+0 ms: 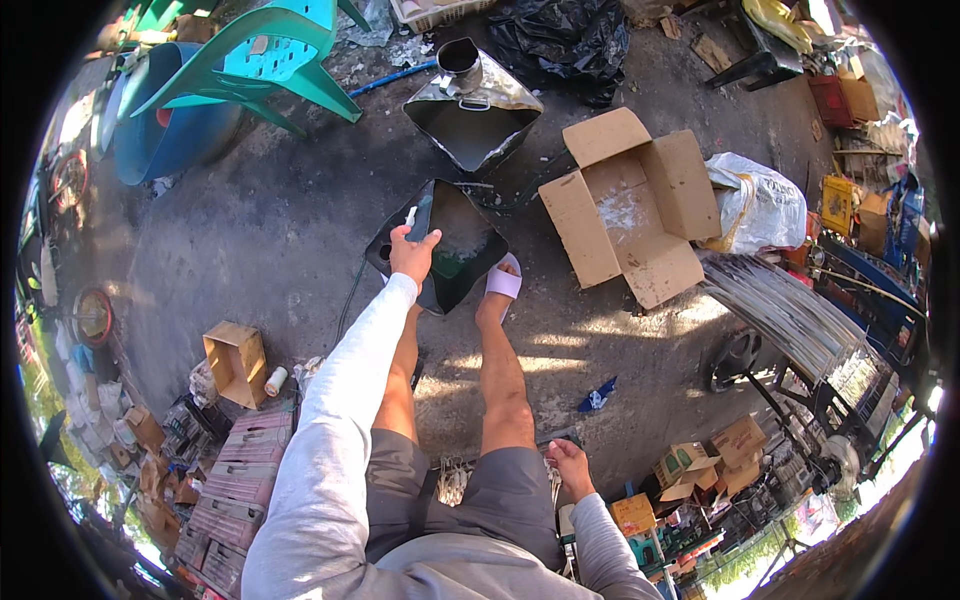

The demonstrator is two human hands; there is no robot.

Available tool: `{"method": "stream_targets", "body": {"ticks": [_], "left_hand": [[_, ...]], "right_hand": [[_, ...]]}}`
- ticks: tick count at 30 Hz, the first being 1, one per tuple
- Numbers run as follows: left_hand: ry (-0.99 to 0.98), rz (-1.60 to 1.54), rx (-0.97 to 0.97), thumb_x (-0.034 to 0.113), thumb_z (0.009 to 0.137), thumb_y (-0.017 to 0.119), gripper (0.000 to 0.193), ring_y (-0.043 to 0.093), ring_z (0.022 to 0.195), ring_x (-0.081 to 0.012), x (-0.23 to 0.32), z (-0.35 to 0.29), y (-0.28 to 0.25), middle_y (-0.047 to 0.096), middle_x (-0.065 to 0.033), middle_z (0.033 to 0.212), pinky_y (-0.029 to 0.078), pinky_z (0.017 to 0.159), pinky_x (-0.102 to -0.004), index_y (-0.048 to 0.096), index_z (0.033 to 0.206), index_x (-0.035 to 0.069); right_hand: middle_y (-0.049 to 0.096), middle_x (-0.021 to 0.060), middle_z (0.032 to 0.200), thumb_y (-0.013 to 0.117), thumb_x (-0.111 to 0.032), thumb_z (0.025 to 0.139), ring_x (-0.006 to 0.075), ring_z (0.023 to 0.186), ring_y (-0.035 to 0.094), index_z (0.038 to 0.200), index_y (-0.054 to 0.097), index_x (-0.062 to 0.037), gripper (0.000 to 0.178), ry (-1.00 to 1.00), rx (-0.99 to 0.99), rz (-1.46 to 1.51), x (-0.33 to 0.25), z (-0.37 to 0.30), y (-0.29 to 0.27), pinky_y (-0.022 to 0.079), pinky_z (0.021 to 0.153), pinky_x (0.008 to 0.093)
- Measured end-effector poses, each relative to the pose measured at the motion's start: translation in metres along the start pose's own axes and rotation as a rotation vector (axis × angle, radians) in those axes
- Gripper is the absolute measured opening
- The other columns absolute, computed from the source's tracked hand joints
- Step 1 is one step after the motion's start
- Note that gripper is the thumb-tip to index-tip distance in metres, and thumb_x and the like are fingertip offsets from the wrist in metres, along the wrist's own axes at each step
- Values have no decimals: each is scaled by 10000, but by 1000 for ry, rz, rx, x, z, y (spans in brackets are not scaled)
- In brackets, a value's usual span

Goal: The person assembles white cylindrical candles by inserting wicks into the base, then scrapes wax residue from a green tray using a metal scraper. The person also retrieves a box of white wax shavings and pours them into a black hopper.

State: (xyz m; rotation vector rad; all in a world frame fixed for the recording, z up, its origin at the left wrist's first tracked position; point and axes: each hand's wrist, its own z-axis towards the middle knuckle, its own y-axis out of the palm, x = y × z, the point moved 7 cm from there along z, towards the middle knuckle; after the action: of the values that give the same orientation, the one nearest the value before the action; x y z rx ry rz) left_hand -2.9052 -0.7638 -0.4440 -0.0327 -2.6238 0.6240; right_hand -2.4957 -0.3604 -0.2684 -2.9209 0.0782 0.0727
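My left hand (pixel 411 257) reaches forward to a dark, square, open-topped tin (pixel 465 235) standing on the ground in front of my feet. Its thumb and fingers close over one upper edge of the tin. A small white piece (pixel 410 215) sticks out just past the fingertips; I cannot tell what it is. Beside my right thigh, my right hand (pixel 570 470) has its fingers curled together, and whatever they may hold is hidden. Beyond the tin lies a cut metal can (pixel 500 95) with a round spout and a small handle.
An open cardboard box (pixel 665 185) stands right of the tin, beside a white sack (pixel 765 205) and a bundle of thin rods (pixel 790 310). A green plastic chair (pixel 285 45) and blue tub (pixel 170 130) are far left. A black plastic bag (pixel 560 45) lies at the back.
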Motion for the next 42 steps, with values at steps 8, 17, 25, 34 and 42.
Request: {"method": "stream_targets", "body": {"ticks": [8,17,25,34,42], "left_hand": [[381,225,197,298,859,820,650,707,892,-309,98,-16,-121,712,-119,867,532,876,-442,524,1397,86],[519,166,178,151,824,815,711,676,762,-232,103,54,-104,675,-73,771,547,819,-384,551,1484,120],[431,548,223,236,789,868,751,681,1073,-304,95,183,-164,686,-92,1109,514,1008,-429,546,1453,102],[406,686,-108,472,843,774,879,478,1449,-350,164,310,-185,522,-262,1527,359,1193,-396,510,1468,-87],[412,708,-194,303,876,825,740,647,1259,-286,77,182,-215,620,-255,1412,484,1074,-376,532,1484,-2]], "right_hand": [[692,67,1063,890,-12,711,142,870,666,1317,634,40,660,-199,159,-486,-49,-2,-6,566,789,307],[742,75,892,708,-8,932,132,729,660,1191,671,55,269,-177,188,-104,-70,0,18,572,672,279],[748,82,947,733,-176,976,130,775,665,1232,666,69,361,71,152,-260,-2,-13,9,546,705,297],[780,143,952,770,-245,923,176,838,729,1099,733,15,316,-67,185,-267,-14,-30,49,564,780,336],[735,212,808,706,-416,949,372,828,727,863,754,-45,384,-44,273,-323,20,-42,69,553,791,451]]}}
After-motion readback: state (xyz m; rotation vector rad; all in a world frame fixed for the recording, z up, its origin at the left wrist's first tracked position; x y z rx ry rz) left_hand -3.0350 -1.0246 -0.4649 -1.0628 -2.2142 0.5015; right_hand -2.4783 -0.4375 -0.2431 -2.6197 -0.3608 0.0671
